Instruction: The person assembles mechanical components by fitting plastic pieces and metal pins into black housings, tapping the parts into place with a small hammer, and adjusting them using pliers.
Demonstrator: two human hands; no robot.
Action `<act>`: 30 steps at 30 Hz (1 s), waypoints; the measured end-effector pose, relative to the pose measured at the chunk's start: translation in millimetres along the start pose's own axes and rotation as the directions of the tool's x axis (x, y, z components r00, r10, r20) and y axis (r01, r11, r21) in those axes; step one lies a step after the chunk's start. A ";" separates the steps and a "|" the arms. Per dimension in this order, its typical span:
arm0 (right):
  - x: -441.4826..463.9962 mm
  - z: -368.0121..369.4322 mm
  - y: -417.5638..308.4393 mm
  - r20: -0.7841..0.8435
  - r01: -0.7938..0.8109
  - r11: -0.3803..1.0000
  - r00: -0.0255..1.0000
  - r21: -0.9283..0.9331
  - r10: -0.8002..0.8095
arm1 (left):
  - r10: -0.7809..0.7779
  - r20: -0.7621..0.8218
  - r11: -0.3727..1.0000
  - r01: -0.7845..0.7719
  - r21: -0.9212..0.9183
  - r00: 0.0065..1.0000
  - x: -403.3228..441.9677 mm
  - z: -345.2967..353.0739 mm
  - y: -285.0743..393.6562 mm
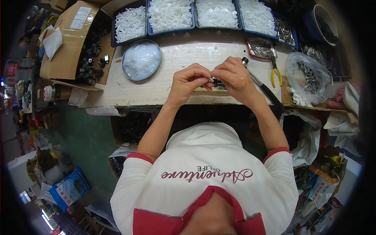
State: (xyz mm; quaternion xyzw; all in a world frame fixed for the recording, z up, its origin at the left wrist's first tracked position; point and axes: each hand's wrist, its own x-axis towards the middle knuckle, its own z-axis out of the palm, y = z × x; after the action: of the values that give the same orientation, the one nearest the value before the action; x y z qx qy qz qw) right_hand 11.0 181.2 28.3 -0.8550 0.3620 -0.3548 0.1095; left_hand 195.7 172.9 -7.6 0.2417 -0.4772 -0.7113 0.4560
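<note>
Both hands meet over the front part of the white worktable (176,51). My left hand (188,83) is closed, its thumb and fingers pinched around a small white part (212,79). Beside it, my right hand (236,79) is closed too, fingertips pressed together close to the same part; what they grip is hidden. Just under the hands, a small dark object (220,84) shows at the table's front edge. To the right of my right hand lies a hammer-like tool (256,80) with a metal shaft and a black handle.
Blue trays of white parts (171,15) line the back. A round dish of translucent material (141,60) stands left, near a cardboard box (67,47) and black parts (92,58). Yellow-handled pliers (276,74), a red tray of metal pieces (259,47) and a plastic bag (309,76) lie right.
</note>
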 end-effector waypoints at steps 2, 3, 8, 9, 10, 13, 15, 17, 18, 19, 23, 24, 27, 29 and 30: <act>-4.3 7.3 0.2 -0.034 -0.022 1.000 0.999 0.008 0.022 | 0.024 -0.018 0.998 -0.023 0.063 1.000 -1.7 0.4 -1.9; -6.0 9.9 0.0 -0.087 -0.038 0.999 0.995 0.005 0.039 | 0.079 -0.039 0.987 -0.072 0.145 0.996 -2.2 0.2 -4.5; -13.5 13.7 -6.1 -0.096 -0.124 0.992 0.988 -0.016 0.122 | 0.252 -0.087 0.904 -0.202 0.378 0.964 -6.1 1.5 -14.7; -14.7 17.0 -6.9 -0.096 -0.134 0.991 0.987 -0.020 0.131 | 0.323 -0.051 0.826 -0.255 0.503 0.945 -5.9 2.7 -14.5; -15.3 19.1 -7.4 -0.094 -0.142 0.990 0.986 -0.023 0.139 | 0.388 -0.006 0.726 -0.302 0.618 0.922 -5.9 3.3 -13.7; -16.7 21.7 -7.9 -0.092 -0.168 0.985 0.982 -0.047 0.164 | 0.412 0.041 0.627 -0.316 0.712 0.910 -7.7 4.7 -8.5; -20.0 23.2 -4.7 -0.037 -0.159 0.985 0.987 -0.073 0.157 | 0.408 0.058 0.555 -0.299 0.776 0.911 -10.5 -0.7 -6.4; -23.3 25.7 -1.7 0.015 -0.150 0.983 0.988 -0.101 0.152 | 0.401 0.078 0.478 -0.282 0.832 0.913 -12.7 -7.9 -4.8; -24.7 27.0 -0.6 0.066 -0.140 0.981 0.987 -0.132 0.149 | 0.349 0.075 0.451 -0.238 0.860 0.934 -13.9 -12.1 -5.8; -25.3 28.6 0.6 0.115 -0.125 0.979 0.983 -0.162 0.145 | 0.298 0.069 0.420 -0.196 0.886 0.952 -14.7 -14.7 -7.0; -24.9 34.1 3.7 0.199 -0.112 0.967 0.967 -0.228 0.159 | 0.192 0.053 0.416 -0.130 0.900 0.980 -16.7 -14.7 -13.4; -23.9 32.4 4.5 0.207 -0.124 0.969 0.963 -0.215 0.170 | 0.163 0.065 0.389 -0.125 0.913 0.984 -15.6 -14.4 -16.0; -24.7 27.4 8.7 0.184 -0.168 0.969 0.962 -0.181 0.201 | 0.134 0.086 0.346 -0.128 0.929 0.987 -10.6 -12.2 -18.2; -24.6 25.8 10.2 0.158 -0.190 0.971 0.964 -0.148 0.213 | 0.136 0.084 0.326 -0.124 0.937 0.987 -7.4 -11.0 -17.3; -24.9 24.8 9.6 0.164 -0.194 0.972 0.963 -0.136 0.215 | 0.101 0.067 0.319 -0.096 0.943 0.993 -5.1 -9.6 -16.4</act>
State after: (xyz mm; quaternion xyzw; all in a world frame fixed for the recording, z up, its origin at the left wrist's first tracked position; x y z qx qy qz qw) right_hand 10.7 190.0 -7.0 -0.8462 0.4576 -0.2420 0.1264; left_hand 198.7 175.1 -26.9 0.4333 -0.8141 -0.2726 0.2742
